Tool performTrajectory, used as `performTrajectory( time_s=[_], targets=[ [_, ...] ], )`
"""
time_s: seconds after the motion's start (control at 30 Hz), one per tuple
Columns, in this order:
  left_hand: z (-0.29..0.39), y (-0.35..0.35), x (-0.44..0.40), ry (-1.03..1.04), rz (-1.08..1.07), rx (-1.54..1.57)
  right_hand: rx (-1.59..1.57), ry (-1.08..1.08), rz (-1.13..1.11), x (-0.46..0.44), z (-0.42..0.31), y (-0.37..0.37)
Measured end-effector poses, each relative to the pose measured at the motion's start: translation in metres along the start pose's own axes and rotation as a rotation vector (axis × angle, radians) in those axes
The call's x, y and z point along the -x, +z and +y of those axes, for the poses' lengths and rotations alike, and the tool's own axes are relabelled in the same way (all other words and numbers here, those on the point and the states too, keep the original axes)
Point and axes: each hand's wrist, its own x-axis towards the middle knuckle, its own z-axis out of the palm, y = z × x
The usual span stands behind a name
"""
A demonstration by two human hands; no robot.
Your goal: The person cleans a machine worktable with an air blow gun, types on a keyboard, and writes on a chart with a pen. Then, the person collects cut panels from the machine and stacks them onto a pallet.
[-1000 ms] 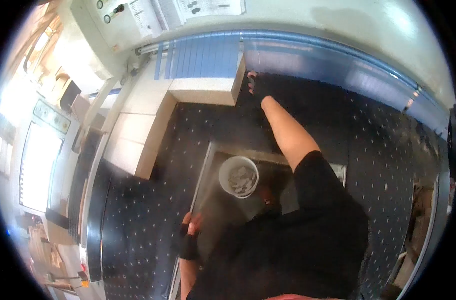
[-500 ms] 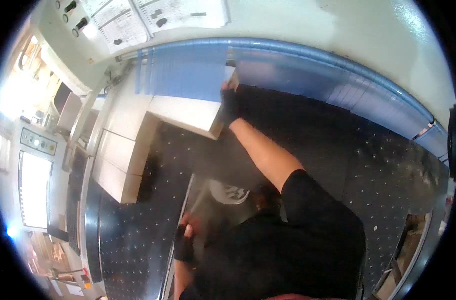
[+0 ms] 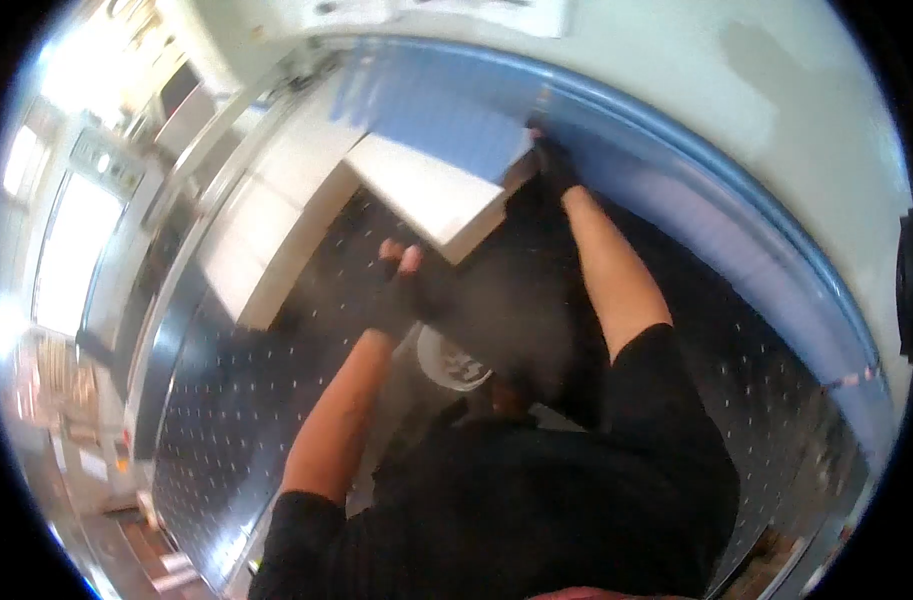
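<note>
White-topped block (image 3: 416,180) with tan sides, too blurred to tell whether it is one thick board or a stack, lies flat on the black tabletop (image 3: 231,400). That tabletop, marked with pale dots, spreads out to the left and right of the block and on its near side.

Beyond the block rises a pale machine housing (image 3: 696,100). In front of it runs a blue strip curtain (image 3: 441,115), its strips draped over the block's far part and its length carrying on past the block to the right. Left of the block, a row of white-topped pieces (image 3: 266,210) with similar tan sides stretches toward the near side. Beyond the block and the curtain, printed papers (image 3: 531,15) show at the upper edge of the view.

Nearer than the block's near corner and apart from it, a white bucket (image 3: 434,365) holds pale chunks, partly covered by the person's arms.

At the block's far right end is the black-covered right hand (image 3: 554,163), fingertips against or just beside the tan end face; I cannot tell whether this grip is clenched on it. Just beside the near corner, the left hand (image 3: 403,280) has a released grip, its bare fingertips parted.
</note>
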Motion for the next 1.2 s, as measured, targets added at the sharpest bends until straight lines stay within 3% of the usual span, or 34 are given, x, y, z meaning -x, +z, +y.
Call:
performTrajectory(
  time_s=[0.03, 0.13, 0.17, 0.23, 0.3, 0.37, 0.4, 0.47, 0.5, 0.57, 0.6, 0.67, 0.73, 0.77, 0.8, 0.83, 0.93, 1.07, 1.1, 1.17, 1.2],
  targets=[
    [0.015, 0.013, 0.003, -0.018, -0.001, -0.075, -0.137, 0.097, -0.035, -0.004, 0.0, 0.004],
    [0.031, 0.049, 0.006, -0.13, 0.001, 0.161, 0.004, 0.011, -0.113, 0.001, 0.007, -0.007],
    [-0.002, 0.042, -0.016, -0.113, 0.054, 0.069, 0.073, -0.042, -0.134, 0.004, 0.006, -0.013],
    [-0.002, 0.046, -0.008, -0.091, 0.125, -0.102, 0.028, 0.005, -0.129, 0.016, 0.017, -0.016],
    [0.01, 0.047, 0.008, -0.099, 0.176, -0.163, -0.292, 0.1, -0.038, 0.043, 0.015, -0.012],
    [0.008, 0.03, 0.023, -0.109, 0.148, -0.097, -0.462, 0.164, -0.062, 0.086, -0.046, -0.036],
    [0.008, 0.019, 0.032, -0.112, 0.129, -0.069, -0.306, 0.127, -0.132, 0.112, -0.091, -0.058],
    [0.027, -0.003, 0.065, -0.111, 0.041, -0.079, -0.432, 0.401, -0.165, 0.153, -0.058, -0.055],
    [0.031, -0.015, 0.081, -0.11, -0.01, -0.087, -0.402, 0.416, -0.166, 0.174, -0.061, -0.06],
    [-0.002, -0.039, 0.108, -0.102, -0.062, 0.088, -0.357, 0.464, -0.154, 0.22, -0.098, -0.066],
    [0.015, -0.049, 0.127, -0.184, -0.061, 0.12, -0.342, 0.493, -0.141, 0.239, -0.14, -0.069],
    [0.02, -0.08, 0.167, -0.113, -0.147, 0.144, -0.467, 0.507, -0.207, 0.273, -0.215, -0.08],
    [0.051, -0.1, 0.211, -0.201, -0.075, 0.092, -0.828, 0.452, -0.209, 0.311, -0.23, -0.066],
    [0.036, -0.115, 0.231, -0.2, -0.047, 0.114, -0.602, 0.424, -0.166, 0.329, -0.247, -0.06],
    [0.039, -0.134, 0.252, -0.147, -0.05, 0.089, -0.659, 0.421, -0.272, 0.344, -0.263, -0.058],
    [0.059, -0.149, 0.273, -0.336, -0.032, 0.259, -0.588, 0.415, -0.304, 0.354, -0.284, -0.053],
    [0.004, -0.222, 0.342, -0.43, 0.017, 0.272, -0.422, 0.395, -0.433, 0.389, -0.347, -0.029],
    [0.016, -0.303, 0.419, -0.296, 0.176, 0.29, -0.539, 0.526, -0.501, 0.459, -0.427, 0.028],
    [0.025, -0.322, 0.437, -0.294, 0.215, 0.252, -0.594, 0.412, -0.575, 0.466, -0.451, 0.038],
    [-0.002, -0.365, 0.475, -0.369, 0.411, 0.21, -0.325, 0.225, -0.663, 0.485, -0.485, 0.063],
    [-0.011, -0.39, 0.491, -0.355, 0.407, 0.218, -0.189, 0.129, -0.706, 0.493, -0.501, 0.076]
  ],
)
